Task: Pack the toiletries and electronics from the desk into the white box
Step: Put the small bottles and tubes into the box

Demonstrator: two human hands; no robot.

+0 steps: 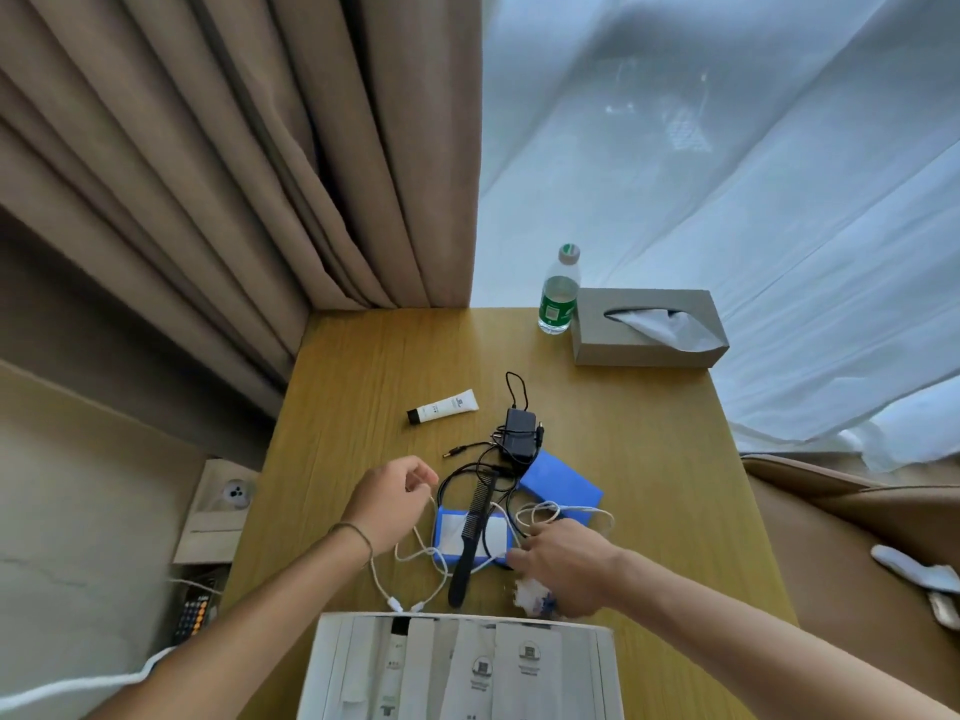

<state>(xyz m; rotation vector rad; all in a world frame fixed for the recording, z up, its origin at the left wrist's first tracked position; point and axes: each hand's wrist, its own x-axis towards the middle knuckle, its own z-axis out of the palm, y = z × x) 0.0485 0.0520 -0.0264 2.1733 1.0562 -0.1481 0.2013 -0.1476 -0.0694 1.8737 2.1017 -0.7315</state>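
Left hand [397, 498] pinches the white cable [415, 550]; right hand [563, 569] grips its loops at 3 o'clock. Limp, light, snags on the comb [475, 532] — gather coils first.

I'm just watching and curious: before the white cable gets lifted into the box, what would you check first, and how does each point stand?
1. Left hand pinches the white cable: ok.
2. Right hand has hold of the cable: cannot tell.
3. Cable free of the black comb: not ok, they cross.
4. Cable clear of the black adapter cord: not ok, tangled nearby.
5. White box open and near: ok.
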